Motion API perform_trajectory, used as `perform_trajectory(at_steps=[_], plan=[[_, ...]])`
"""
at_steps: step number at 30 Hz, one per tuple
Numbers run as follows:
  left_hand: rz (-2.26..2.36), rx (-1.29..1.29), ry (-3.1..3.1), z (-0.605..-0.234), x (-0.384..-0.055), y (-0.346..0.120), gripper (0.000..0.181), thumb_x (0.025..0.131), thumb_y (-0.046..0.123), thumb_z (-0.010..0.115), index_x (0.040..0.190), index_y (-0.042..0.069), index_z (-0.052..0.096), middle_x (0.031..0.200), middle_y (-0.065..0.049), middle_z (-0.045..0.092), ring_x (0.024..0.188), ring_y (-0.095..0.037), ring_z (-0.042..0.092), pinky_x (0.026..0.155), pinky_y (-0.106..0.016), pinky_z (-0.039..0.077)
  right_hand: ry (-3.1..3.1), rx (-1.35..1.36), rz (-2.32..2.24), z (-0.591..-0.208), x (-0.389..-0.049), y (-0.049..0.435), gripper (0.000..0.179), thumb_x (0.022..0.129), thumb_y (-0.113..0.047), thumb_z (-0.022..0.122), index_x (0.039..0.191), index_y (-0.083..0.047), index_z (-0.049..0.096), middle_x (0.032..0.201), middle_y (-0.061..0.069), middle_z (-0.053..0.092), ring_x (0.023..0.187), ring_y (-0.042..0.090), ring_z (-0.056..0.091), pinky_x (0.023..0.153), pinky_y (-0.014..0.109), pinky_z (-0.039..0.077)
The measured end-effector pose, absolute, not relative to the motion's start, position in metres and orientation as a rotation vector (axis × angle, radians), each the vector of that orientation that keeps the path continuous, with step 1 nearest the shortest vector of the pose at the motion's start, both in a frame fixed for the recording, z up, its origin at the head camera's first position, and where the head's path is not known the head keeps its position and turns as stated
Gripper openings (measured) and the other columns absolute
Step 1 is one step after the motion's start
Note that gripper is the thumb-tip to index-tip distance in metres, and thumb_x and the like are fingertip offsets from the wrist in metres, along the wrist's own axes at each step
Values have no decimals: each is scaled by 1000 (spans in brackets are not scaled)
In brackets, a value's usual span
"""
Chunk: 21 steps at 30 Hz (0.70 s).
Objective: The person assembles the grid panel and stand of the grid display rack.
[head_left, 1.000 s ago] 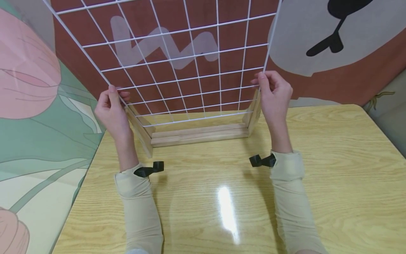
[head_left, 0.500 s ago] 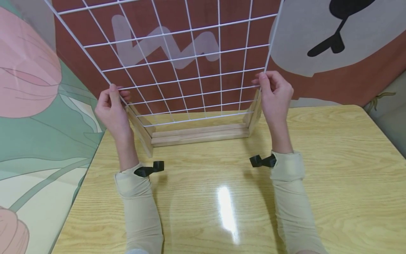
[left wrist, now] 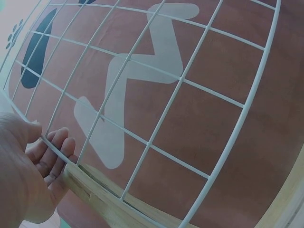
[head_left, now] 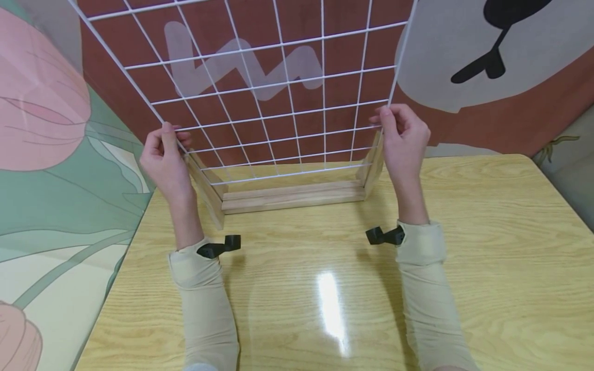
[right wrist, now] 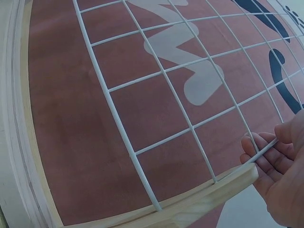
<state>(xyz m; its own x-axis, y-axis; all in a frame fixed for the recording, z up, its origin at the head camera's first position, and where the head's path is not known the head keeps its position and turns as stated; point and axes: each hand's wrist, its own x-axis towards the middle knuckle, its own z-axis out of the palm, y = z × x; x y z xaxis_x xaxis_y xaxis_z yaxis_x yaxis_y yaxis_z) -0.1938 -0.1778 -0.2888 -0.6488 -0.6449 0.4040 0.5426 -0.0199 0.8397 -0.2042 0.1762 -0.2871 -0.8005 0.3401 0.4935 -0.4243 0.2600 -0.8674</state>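
Note:
A white wire grid panel [head_left: 293,112] stands upright between the side posts of a wooden stand [head_left: 292,200]. My left hand [head_left: 168,164] pinches the panel's left edge wire between thumb and fingers, just above the top of the left post. On the opposite side my right hand [head_left: 402,139] grips the right edge wire in the same way, over the right post. The left wrist view shows the edge wire running down into a groove in the wooden post [left wrist: 107,199]. In the right wrist view the wire likewise lies along the slotted post [right wrist: 213,192]. The panel's top is out of view.
The stand sits toward the back of a wood-grain table [head_left: 287,309]. Behind it hangs a reddish printed cloth [head_left: 352,31], and a floral cloth [head_left: 42,216] covers the left side. Black mounts [head_left: 232,242] stick out from both sleeve cuffs.
Hands, panel and stand keep the same arrangement. The whole view has shifted only very slightly.

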Motion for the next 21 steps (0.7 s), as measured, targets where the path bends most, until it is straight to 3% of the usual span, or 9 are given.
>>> perform_trajectory(at_steps=[8,16,21], plan=[[-1842,141,-1388,-287,-195,-179,23,103,14,66,85,3,74,79,-11,72,70,-19,68,73,-28,57,-1912,77,1605,-287,-205,176,26,106,-17,61,106,5,73,96,3,75,89,11,71,87,27,58],[-1805,135,-1423,-288,-195,-179,24,104,15,64,85,5,74,79,-9,72,71,-20,68,73,-29,56,-1903,80,1605,-287,-205,176,25,106,-16,61,104,5,73,96,10,76,88,11,71,87,25,58],[-1801,132,-1434,-288,-194,-178,25,105,16,63,85,6,74,80,-9,72,72,-21,67,72,-29,54,-1894,84,1604,-287,-205,175,24,106,-15,61,103,5,74,93,7,75,87,10,71,86,26,58]])
